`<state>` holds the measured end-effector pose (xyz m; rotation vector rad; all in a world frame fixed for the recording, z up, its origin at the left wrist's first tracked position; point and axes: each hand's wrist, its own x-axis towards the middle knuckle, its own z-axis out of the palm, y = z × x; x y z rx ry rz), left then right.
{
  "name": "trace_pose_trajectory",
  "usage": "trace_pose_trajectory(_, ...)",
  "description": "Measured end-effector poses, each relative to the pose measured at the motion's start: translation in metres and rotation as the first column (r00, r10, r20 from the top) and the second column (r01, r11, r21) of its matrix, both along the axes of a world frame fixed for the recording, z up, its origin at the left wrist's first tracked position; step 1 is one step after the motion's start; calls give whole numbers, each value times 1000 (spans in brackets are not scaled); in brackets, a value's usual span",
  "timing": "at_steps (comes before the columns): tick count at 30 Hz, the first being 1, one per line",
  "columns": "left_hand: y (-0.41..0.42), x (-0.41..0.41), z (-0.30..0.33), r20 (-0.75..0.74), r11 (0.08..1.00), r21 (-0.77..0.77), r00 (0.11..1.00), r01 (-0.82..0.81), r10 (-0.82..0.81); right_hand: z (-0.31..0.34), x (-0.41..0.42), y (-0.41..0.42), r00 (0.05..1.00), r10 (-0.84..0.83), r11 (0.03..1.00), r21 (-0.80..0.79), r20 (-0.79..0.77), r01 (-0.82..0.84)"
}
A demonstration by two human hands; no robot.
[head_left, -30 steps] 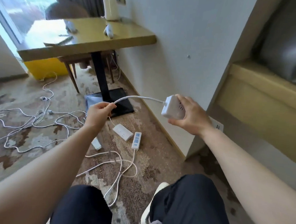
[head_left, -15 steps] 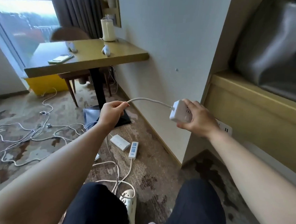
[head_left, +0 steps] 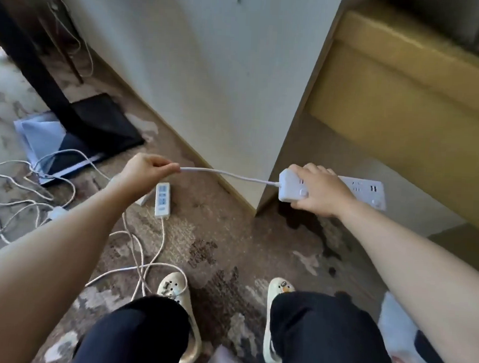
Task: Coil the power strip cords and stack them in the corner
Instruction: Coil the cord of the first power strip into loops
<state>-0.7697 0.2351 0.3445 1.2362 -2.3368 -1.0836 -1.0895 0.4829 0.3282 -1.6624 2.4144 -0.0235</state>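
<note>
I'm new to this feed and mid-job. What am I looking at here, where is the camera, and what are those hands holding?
No machine here: a person's two bare hands, filmed by one wide-angle camera on their head, looking down. The right hand grips a white power strip. The left hand pinches its cord, stretched between the hands. On the carpet lie another power strip and loose white cords. The person's slippers show below. A wall corner stands ahead.
</note>
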Motion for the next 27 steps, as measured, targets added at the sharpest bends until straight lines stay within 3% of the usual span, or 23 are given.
trace_pose_trajectory(3, -8, -38, -57, 138, 997, 10, 988, 73, -74, -50, -13, -6, 999, 26, 997, 68, -19, -25)
trace_pose_trajectory(7, 0, -52, -156, 410, 979, 99, 889, 180, -205, -137, -25, -6, 992, 121, 966, 227, 22, -123)
trace_pose_trajectory(14, 9, -102, -272, 490, 957, 185, 823, 223, -287, -276, -54, -24, 963, 268, 847, 482, -20, -225)
trace_pose_trajectory(23, 20, -141, -366, 304, 984, 162, 944, 79, -126, -384, -73, -41, 967, 254, 831, 516, -18, -209)
trace_pose_trajectory(27, 35, -147, -400, 224, 981, 158, 972, -111, 74, -415, -73, -46, 977, 206, 851, 503, -62, -148)
